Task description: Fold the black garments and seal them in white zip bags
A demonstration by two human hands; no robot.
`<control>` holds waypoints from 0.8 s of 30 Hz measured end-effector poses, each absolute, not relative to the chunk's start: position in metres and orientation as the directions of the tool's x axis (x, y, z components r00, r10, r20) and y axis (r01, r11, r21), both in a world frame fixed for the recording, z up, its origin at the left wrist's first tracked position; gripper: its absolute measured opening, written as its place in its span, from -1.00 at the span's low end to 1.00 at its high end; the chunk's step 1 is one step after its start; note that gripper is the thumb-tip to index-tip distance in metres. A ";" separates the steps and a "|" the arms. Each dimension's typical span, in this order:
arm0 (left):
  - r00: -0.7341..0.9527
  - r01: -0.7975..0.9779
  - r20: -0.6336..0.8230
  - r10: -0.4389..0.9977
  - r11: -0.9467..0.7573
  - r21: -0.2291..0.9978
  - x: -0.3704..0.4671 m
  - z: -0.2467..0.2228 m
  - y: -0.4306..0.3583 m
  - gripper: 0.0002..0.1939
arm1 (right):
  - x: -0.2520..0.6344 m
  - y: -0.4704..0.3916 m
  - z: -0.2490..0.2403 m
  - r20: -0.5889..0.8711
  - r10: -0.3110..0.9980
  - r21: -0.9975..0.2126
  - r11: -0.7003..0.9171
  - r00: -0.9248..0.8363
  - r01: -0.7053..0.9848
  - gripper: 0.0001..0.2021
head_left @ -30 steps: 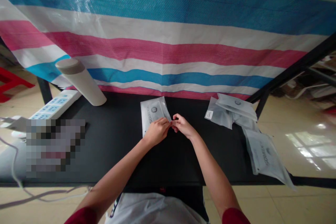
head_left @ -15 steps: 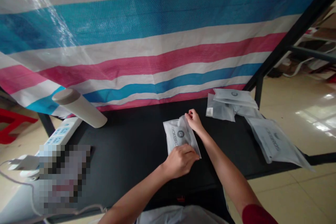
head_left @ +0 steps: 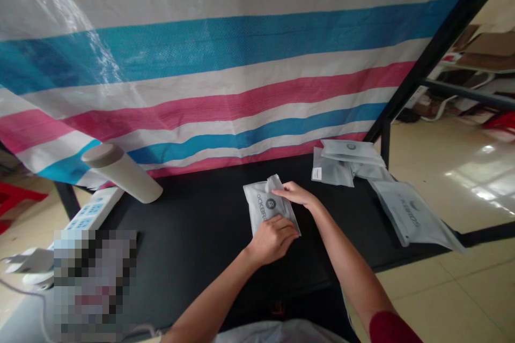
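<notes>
Here are the fingers of the left hand (head_left: 272, 240), curled and pressed together, pinching the near right corner of a pale, cloudy pouch (head_left: 258, 201). Over to the right hand (head_left: 296, 193): the thumb reaches across the pouch's far right part, beside a raised fold, and whether the other fingers close underneath, I cannot tell. The pouch itself lies at the middle of the black tabletop (head_left: 181, 246), slightly askew, dark letters and a round emblem facing up, the left hand covering part of the print.

Out to the right, more pouches (head_left: 354, 151) lie overlapping near the far edge, one of them showing a small white label (head_left: 317, 173). Nearer, a single printed pouch (head_left: 406, 211) pokes out past the tabletop's right edge.

Across to the left, well apart from the hands, there's a pale bottle (head_left: 134, 178) with a greyish cap, just beside a white power strip (head_left: 90, 214). A white charger (head_left: 34, 261) sits at the strip's near end, and a pixelated patch hides whatever lies next to it. Behind everything rises a striped sheet (head_left: 225, 43), blue, white and pink, with a black frame (head_left: 410, 80) along its right side.
</notes>
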State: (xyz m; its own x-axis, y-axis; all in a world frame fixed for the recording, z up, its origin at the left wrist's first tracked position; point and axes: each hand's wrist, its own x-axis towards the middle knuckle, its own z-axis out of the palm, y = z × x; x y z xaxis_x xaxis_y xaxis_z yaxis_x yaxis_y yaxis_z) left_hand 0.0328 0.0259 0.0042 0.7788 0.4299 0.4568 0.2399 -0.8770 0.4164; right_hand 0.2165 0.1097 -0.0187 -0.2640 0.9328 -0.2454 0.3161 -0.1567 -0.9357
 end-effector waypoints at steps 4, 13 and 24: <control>0.750 0.244 0.489 0.445 -0.874 0.421 0.031 0.004 0.027 -0.83 | 0.212 0.100 -0.013 -0.205 0.905 -0.932 -0.064 -0.374 0.357 -0.56; 0.734 0.187 0.553 0.394 -0.900 0.394 0.032 0.009 0.019 -0.79 | 0.323 0.021 0.006 0.180 0.945 -0.861 0.018 0.273 0.508 -0.59; 0.771 0.198 0.517 0.371 -0.912 0.359 0.032 0.011 0.018 -0.73 | 0.479 -0.063 0.014 0.267 0.657 -0.294 -0.641 0.705 0.709 -0.31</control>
State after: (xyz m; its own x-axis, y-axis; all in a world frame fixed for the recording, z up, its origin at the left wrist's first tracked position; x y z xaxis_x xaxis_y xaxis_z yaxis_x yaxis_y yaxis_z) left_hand 0.0322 0.0178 0.0114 0.7715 0.3708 0.5171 0.1978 -0.9122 0.3589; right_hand 0.4787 -0.0628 0.0140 0.7048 0.6572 0.2672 0.7091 -0.6408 -0.2943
